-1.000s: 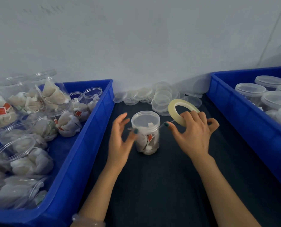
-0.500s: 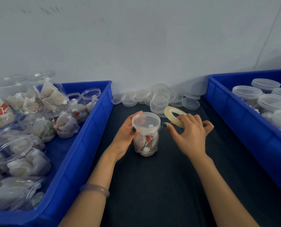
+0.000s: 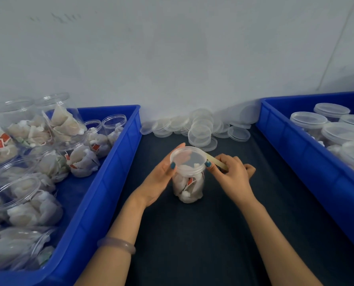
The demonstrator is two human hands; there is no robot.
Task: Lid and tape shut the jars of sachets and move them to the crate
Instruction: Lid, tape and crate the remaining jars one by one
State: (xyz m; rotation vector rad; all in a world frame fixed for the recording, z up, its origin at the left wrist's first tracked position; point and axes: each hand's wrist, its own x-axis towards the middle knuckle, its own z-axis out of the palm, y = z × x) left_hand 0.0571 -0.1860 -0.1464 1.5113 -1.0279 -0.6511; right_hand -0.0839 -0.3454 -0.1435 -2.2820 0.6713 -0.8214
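Between two blue crates, at desk (image 3: 213, 234) centre: lidded sachet jar (image 3: 188, 178), upright. Left hand (image 3: 161, 178) clasping it at 9 o'clock; right hand (image 3: 232, 174) pinching tape roll (image 3: 217, 162) at 3 o'clock.

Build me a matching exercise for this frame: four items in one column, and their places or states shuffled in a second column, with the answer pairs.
Items:
1. tape roll
2. loose lids
3. open jars
4. lidded jars

Places or states:
A. in the crate on the person's left
B. piled on the mat by the wall
C. in the right hand, beside the lid of the jar being worked on
D. in the crate on the person's right

Pairs: 1-C, 2-B, 3-A, 4-D
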